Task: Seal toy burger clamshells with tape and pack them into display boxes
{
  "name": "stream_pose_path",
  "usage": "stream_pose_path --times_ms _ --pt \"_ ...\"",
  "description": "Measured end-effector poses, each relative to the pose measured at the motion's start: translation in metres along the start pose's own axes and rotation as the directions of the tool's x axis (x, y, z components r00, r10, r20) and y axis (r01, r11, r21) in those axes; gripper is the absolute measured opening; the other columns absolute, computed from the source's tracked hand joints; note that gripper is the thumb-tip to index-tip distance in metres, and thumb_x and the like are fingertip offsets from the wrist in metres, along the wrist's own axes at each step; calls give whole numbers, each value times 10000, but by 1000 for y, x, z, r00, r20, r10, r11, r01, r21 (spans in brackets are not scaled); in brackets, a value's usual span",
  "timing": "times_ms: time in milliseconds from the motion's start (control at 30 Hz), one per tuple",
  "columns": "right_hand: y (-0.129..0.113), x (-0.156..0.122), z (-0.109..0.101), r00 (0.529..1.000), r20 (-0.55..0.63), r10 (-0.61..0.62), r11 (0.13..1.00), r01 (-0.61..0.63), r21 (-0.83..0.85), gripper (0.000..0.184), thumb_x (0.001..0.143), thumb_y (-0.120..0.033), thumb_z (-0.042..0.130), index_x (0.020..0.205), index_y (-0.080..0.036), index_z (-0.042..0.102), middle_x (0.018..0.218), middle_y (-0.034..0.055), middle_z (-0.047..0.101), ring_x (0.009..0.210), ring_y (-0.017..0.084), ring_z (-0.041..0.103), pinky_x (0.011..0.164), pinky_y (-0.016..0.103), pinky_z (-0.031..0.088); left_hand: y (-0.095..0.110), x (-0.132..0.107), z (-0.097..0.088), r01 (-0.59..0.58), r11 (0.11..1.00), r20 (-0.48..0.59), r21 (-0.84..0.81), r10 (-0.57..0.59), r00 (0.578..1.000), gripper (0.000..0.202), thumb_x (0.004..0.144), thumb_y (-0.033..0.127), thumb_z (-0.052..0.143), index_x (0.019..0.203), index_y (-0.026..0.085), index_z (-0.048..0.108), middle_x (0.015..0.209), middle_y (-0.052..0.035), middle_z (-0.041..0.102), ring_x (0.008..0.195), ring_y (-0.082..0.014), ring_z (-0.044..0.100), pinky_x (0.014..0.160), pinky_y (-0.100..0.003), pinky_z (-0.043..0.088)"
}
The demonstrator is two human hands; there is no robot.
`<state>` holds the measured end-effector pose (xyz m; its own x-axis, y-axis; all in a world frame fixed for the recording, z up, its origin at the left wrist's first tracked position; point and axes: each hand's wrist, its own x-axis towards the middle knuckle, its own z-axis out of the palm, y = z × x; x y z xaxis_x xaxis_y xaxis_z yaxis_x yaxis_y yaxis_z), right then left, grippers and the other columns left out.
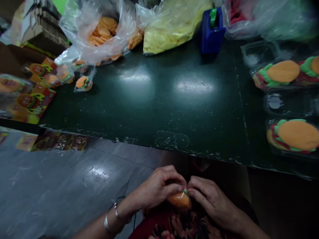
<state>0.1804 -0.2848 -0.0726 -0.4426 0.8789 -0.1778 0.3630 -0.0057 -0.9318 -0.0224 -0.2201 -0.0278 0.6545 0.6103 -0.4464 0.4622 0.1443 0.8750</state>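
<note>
Over my lap, in front of the table edge, I hold a small burger-shaped piece in clear plastic (179, 200). An orange bun top and a bit of green show between the fingers. My left hand (163, 186) is closed on it from the left, thumb and fingers pinching its upper edge. From the right, my right hand (210, 197) pinches the edge beside the green part. The two hands' fingertips nearly meet, and they hide much of the plastic case.
A dark green table (149, 109) spans the view. Open clear cases with larger burger pieces (297, 134) stand at right. Along the back are a bag of orange pieces (103, 31), a yellow bag (169, 36) and a blue tape dispenser (211, 31). Printed boxes (35, 101) sit at left.
</note>
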Motion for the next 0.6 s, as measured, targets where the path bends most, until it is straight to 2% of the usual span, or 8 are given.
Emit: stream_pose_path --times_ms 67,167,267,333,433,600 --pt "-1 2 0 1000 -8 -20 1000 20 -17 347 1007 -357 333 727 -208 472 675 -14 523 606 121 502 564 227 380 3 7 0 -24 999 37 30 23 999 151 887 232 587 949 176 713 833 -4 583 799 -119 551 740 -213 400" --pt "1 1 8 993 -97 -61 996 54 -70 329 1011 -322 321 737 -207 462 664 -13 519 595 120 502 554 226 374 1 10 3 -31 999 31 27 30 999 132 884 212 591 912 155 707 825 -9 592 787 -118 559 723 -209 402" --pt "4 -3 19 972 -195 -134 981 102 -164 304 1007 -270 320 741 -206 452 644 -12 509 576 124 483 546 234 363 -4 7 9 -48 998 -13 27 48 999 125 887 196 573 884 144 686 810 -15 596 765 -121 557 695 -214 398" --pt "5 -4 24 962 -220 -164 971 118 -207 290 1002 -240 319 747 -205 454 641 -7 508 577 130 477 553 240 368 -5 3 14 -55 996 -63 66 59 996 133 892 185 545 869 146 670 795 -21 596 762 -133 551 695 -230 394" --pt "2 -2 27 966 -208 -155 971 110 -213 289 997 -226 325 738 -206 452 633 -5 510 572 133 481 550 245 370 -7 -2 19 -60 992 -102 115 72 992 164 898 172 497 830 152 645 768 -27 584 757 -149 539 697 -249 387" --pt "-1 2 25 987 -102 -126 985 112 -131 294 989 -246 340 727 -209 468 646 -4 536 587 133 497 565 252 374 -12 -6 15 -35 998 -59 49 38 998 172 890 195 493 809 159 641 766 -24 573 748 -148 532 697 -242 390"
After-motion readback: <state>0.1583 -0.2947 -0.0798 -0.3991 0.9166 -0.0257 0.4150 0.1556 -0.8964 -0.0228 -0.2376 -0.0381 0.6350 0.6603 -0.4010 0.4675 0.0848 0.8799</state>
